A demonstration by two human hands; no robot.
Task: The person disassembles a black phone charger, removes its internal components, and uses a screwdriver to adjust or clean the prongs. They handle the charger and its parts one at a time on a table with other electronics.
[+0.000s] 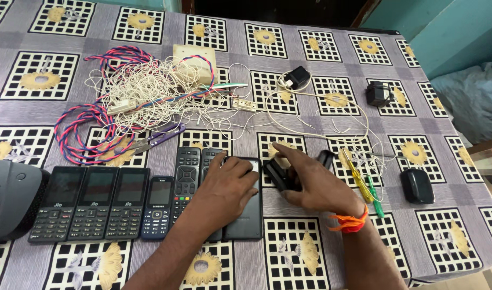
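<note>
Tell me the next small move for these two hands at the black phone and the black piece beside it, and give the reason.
Probably lift the small black piece clear with the right hand while the left hand stays pressing down. The left hand lies flat on the dark smartphone, pinning it to the tablecloth, and the right hand's fingers are on the piece beside the phone's top edge. Whether they grip it cannot be told.

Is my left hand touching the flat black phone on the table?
Touching. The head view shows the left hand lying flat on the black phone, fingers across its top.
</note>
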